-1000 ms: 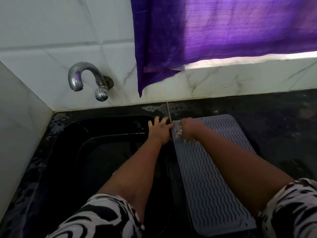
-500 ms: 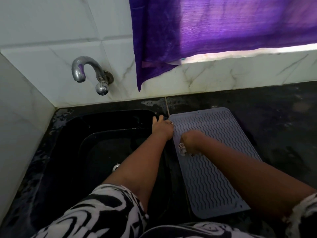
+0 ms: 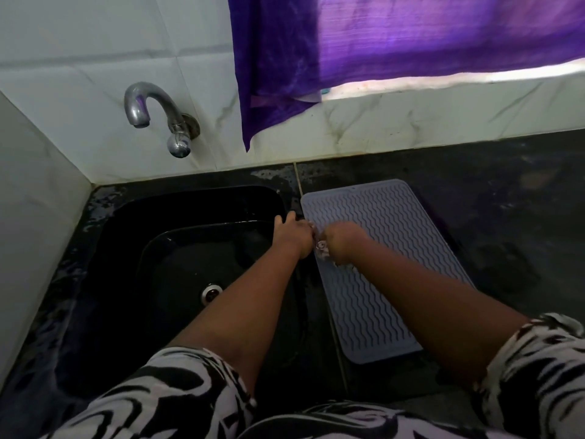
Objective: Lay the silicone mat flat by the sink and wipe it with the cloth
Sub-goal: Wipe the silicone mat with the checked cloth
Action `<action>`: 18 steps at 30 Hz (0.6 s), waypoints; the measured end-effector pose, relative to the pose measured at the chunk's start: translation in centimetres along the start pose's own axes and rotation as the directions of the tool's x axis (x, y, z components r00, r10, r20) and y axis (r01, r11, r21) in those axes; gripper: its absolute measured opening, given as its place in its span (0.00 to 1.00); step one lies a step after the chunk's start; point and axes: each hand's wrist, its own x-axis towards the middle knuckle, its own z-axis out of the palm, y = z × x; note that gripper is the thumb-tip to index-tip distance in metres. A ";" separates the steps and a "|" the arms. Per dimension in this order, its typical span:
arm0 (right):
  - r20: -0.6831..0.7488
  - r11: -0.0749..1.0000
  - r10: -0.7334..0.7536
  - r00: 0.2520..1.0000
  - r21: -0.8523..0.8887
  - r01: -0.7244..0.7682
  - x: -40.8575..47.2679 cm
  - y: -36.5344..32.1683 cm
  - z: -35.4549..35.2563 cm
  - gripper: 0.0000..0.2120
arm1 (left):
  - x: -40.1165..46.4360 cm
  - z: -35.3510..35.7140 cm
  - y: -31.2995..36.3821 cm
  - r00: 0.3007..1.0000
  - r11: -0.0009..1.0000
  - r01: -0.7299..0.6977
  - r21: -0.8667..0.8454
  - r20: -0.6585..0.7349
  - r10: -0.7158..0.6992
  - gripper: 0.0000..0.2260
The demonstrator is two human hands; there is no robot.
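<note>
- Silicone mat [image 3: 389, 267] lies flat on the dark countertop [image 3: 506, 217], long side running along the right rim of the sink [image 3: 190, 248]; its far short edge sits near the back wall, its near short edge near the counter's front edge.
- Mat's left edge is just beside the sink rim; a thin counter seam [image 3: 296, 175] runs between them at the back.
- Open counter to the right of the mat and behind it, up to the wall.
- Counter is black and mottled, with wet patches near the back edge; sink is glossy black with a metal drain [image 3: 211, 293].
- White marble-look tile wall behind; chrome tap [image 3: 158, 115] is mounted on it above the sink's back-left corner. Purple curtain [image 3: 380, 58] hangs over a bright window strip above the mat.
- Left hand [image 3: 292, 236] rests at the mat's left edge over the sink rim, fingers extended and loosely together, pointing away.
- Right hand [image 3: 343, 243] is on the mat near its left edge, fingers curled down around a small pale cloth [image 3: 321, 248]; only a bit of the cloth shows between the two hands.
- Both forearms are extended forward; black-and-white patterned sleeves [image 3: 538, 359] at the frame bottom.
</note>
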 end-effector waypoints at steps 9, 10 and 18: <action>0.247 0.984 0.005 0.969 0.173 -0.049 -3.7 0.2 -0.9 0.26 | -0.9 -0.3 -0.6 0.998 0.997 -0.035 -0.072 0.056 0.039 0.22; 0.184 0.965 0.024 0.983 0.252 -0.071 -3.5 0.5 -1.6 0.23 | -1.1 -0.1 -0.4 0.999 0.993 -0.031 -0.116 0.026 0.034 0.21; 0.024 0.982 0.091 0.996 0.161 -0.093 -2.8 -0.6 0.5 0.14 | -3.5 3.0 1.3 0.987 0.965 -0.018 -0.260 -0.158 -0.024 0.16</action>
